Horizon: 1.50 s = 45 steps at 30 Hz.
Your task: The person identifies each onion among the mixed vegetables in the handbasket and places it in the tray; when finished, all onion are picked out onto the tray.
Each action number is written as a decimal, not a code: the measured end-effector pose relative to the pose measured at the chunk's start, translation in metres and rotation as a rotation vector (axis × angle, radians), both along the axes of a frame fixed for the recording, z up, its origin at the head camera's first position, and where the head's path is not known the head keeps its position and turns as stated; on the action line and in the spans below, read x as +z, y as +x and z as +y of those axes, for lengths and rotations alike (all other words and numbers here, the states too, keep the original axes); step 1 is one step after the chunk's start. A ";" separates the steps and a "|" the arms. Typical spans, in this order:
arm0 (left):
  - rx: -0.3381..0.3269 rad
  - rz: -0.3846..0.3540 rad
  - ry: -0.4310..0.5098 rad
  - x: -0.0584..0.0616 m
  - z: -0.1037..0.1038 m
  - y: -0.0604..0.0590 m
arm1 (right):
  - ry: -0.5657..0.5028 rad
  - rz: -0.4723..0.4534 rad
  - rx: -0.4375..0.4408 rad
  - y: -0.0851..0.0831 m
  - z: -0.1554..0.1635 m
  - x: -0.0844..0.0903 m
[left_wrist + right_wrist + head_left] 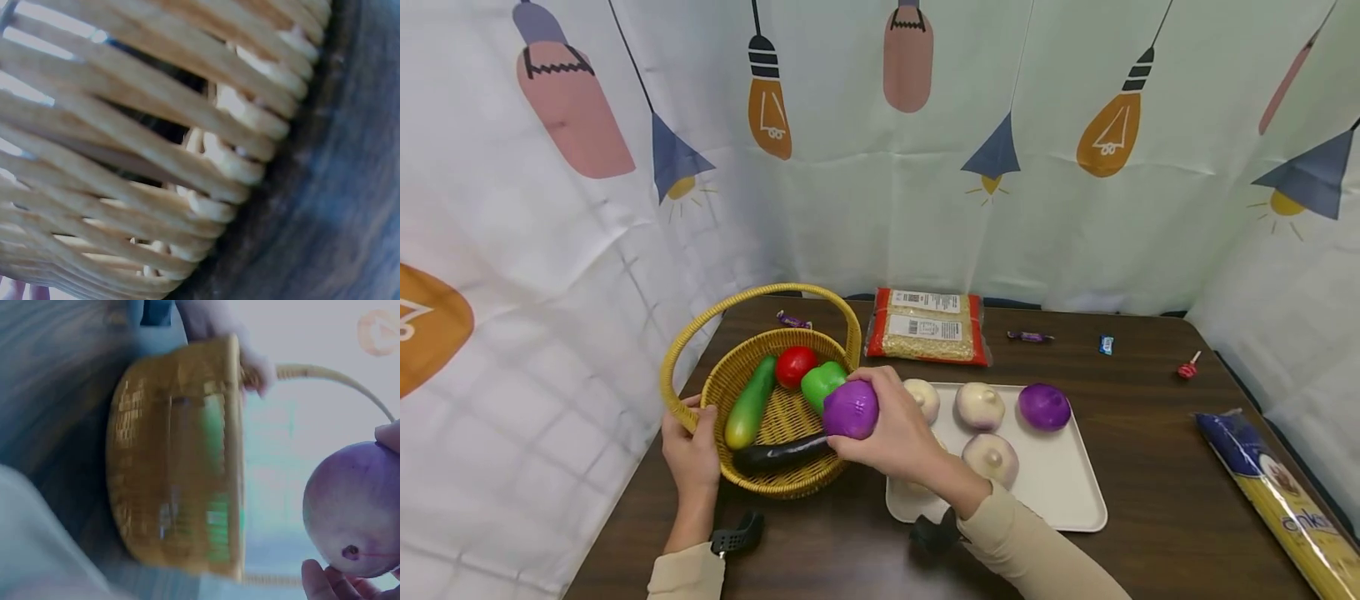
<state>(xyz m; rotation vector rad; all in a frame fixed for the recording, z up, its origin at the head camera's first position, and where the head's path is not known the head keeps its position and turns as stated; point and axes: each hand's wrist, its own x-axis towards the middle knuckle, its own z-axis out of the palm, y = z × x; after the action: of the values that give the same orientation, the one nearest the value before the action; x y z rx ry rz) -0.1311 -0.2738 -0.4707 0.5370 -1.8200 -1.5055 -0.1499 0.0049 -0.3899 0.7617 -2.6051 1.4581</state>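
My right hand (895, 425) grips a purple turnip (852, 409) above the right side of a yellow wicker basket (718, 367). The right wrist view shows that turnip (353, 512) paler underneath, with a small dark spot. On the basket's left side my left hand (691, 450) holds the rim near the foot of the handle. Inside lie a green cucumber-like vegetable (751, 404), a red tomato (795, 367), a green pepper (822, 385) and a dark eggplant (781, 454), partly covered by my right hand. Basket weave (125, 131) fills most of the left wrist view.
A white tray (1063, 492) right of the basket bears several turnips (980, 406), one showing purple (1044, 407). Behind stands a red-edged grain bag (927, 327). Wrapped candies (1030, 337), a lollipop (1187, 367) and a pasta pack (1285, 500) lie rightward on the dark table.
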 end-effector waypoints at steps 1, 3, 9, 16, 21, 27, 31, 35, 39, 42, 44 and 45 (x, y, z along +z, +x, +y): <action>-0.002 0.000 0.000 0.001 0.001 0.001 | -0.005 0.004 -0.015 0.000 0.008 -0.001; -0.003 -0.001 -0.002 0.001 0.001 0.001 | -0.031 -0.001 -0.043 -0.001 0.025 -0.002; -0.013 -0.010 -0.022 -0.006 0.000 -0.003 | -0.171 -0.138 -0.098 0.002 0.081 -0.010; -0.017 0.003 -0.036 -0.009 0.000 -0.007 | -0.293 -0.181 -0.084 0.009 0.144 -0.035; -0.026 0.010 -0.024 -0.008 0.005 -0.009 | -0.276 -0.130 -0.101 0.015 0.186 -0.052; -0.009 0.019 -0.021 -0.007 0.005 -0.010 | -0.285 -0.113 -0.123 0.022 0.229 -0.068; 0.012 0.022 -0.011 -0.005 0.002 -0.007 | -0.208 -0.114 -0.165 0.018 0.249 -0.073; 0.014 0.018 -0.006 -0.006 0.000 -0.005 | -0.075 -0.132 -0.195 0.018 0.267 -0.074; 0.021 0.030 -0.001 -0.009 -0.001 -0.005 | 0.081 -0.159 -0.219 0.022 0.282 -0.074; 0.019 0.033 0.005 -0.006 -0.001 -0.003 | 0.159 -0.162 -0.218 0.024 0.289 -0.076; 0.013 0.036 0.005 0.000 0.001 0.000 | 0.183 -0.161 -0.197 0.024 0.292 -0.077; 0.009 0.039 0.003 0.004 0.003 0.002 | 0.186 -0.164 -0.184 0.023 0.292 -0.078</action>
<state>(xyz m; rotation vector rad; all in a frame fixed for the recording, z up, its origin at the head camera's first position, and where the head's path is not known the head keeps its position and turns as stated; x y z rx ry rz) -0.1294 -0.2705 -0.4672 0.5128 -1.7834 -1.5035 -0.1266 0.2974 -0.4677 0.4171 -2.8741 1.2926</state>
